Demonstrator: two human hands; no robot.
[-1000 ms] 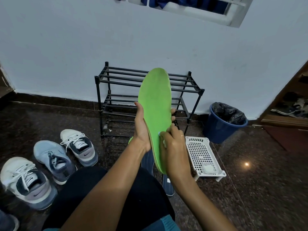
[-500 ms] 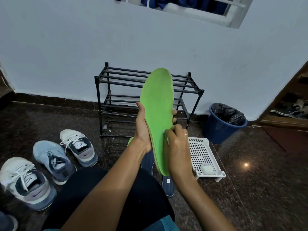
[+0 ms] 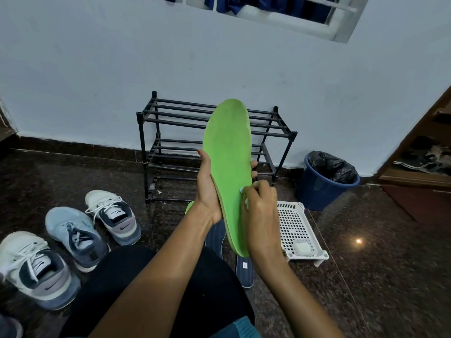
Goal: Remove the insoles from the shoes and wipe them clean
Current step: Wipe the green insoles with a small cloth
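A bright green insole [image 3: 228, 152] stands upright in front of me. My left hand [image 3: 207, 189] grips it round the middle from behind, fingertips showing at its right edge. My right hand [image 3: 260, 211] pinches a small white wipe [image 3: 246, 202] and presses it against the insole's lower right side. Another green insole [image 3: 189, 207] peeks out below my left wrist. Two dark blue insoles [image 3: 244, 272] lie on the floor under my arms. Three sneakers [image 3: 75, 232] stand on the floor at the left.
A black shoe rack [image 3: 170, 132] stands against the wall behind the insole. A white perforated tray [image 3: 296, 230] holding a white wad lies at the right, a blue bin [image 3: 324, 189] with a black bag beyond it. My dark-clothed knee [image 3: 127, 276] fills the lower middle.
My right hand with the wipe has slid a little up along the insole's right side. The left hand and insole stay nearly still.
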